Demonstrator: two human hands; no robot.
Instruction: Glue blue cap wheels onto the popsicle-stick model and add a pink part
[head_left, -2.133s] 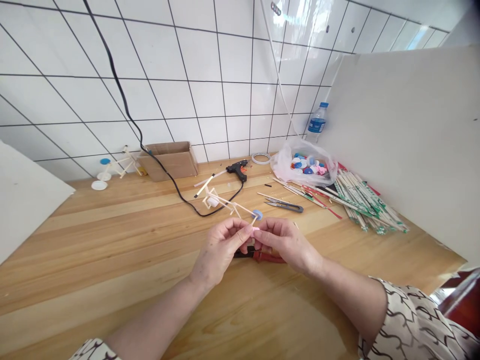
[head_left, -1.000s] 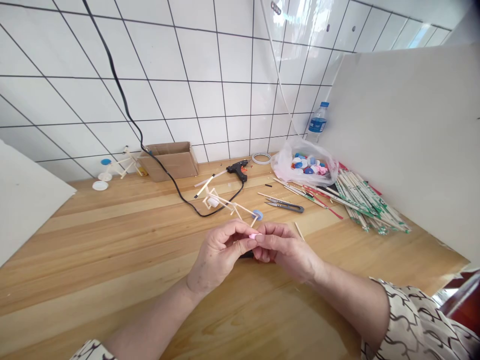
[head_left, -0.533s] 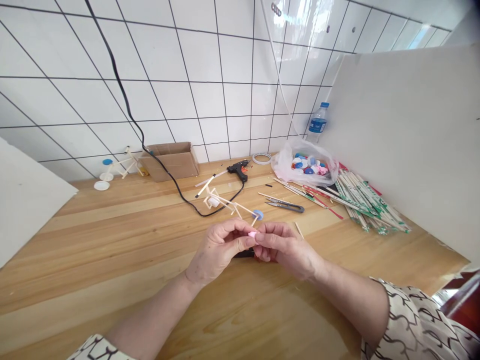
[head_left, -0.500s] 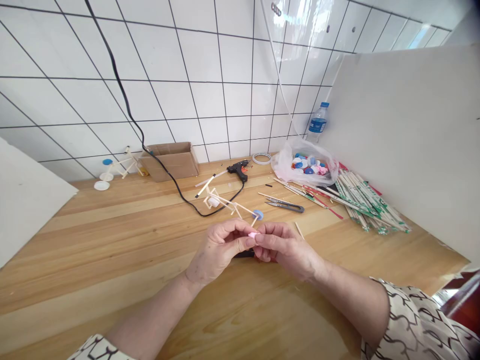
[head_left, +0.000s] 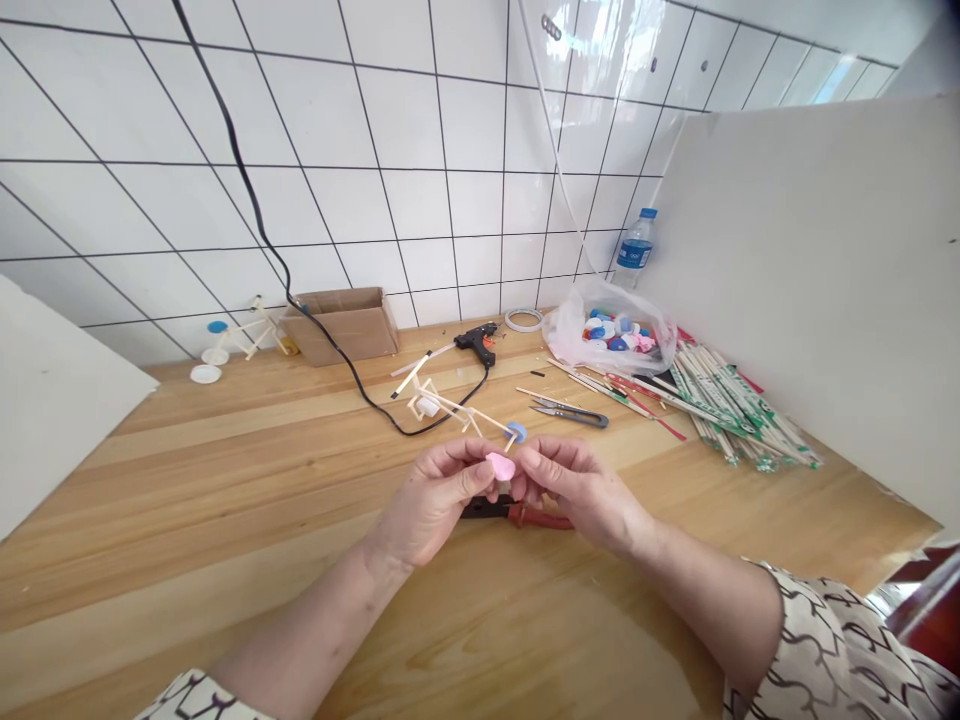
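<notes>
White-tiled wall (head_left: 420, 150) behind, pine workbench (head_left: 187, 480) below it, black cord (head_left: 360, 385) running down the wall and across the wood to the hot glue gun (head_left: 476, 342). Toward the camera from the glue gun, L hand (head_left: 431, 505) and R hand (head_left: 581, 497) meet over the bench, both pinching a small pink piece (head_left: 500, 466) btwn the fingertips. Piece looks flat and roundish, prob. plastic; long axis can't be told w/ fingers around it. Both grips closed on it, nothing else visibly held.

Just past the fingertips, on the glue-gun side, lies a chopstick frame (head_left: 450, 403), long axis running upper left to lower right. Its near end carries a blue bottle cap (head_left: 516, 432), close to the pink piece but not touching; R hand is slightly nearer that cap than L. Red-handled pliers (head_left: 536, 516) lie right under the hands.

Right of the glue gun: thread snips (head_left: 570, 416), see-through bag of bottle caps (head_left: 600, 340), chopstick pile (head_left: 739, 420). Left of it: cardboard box (head_left: 345, 327), second stick model (head_left: 247, 335).
</notes>
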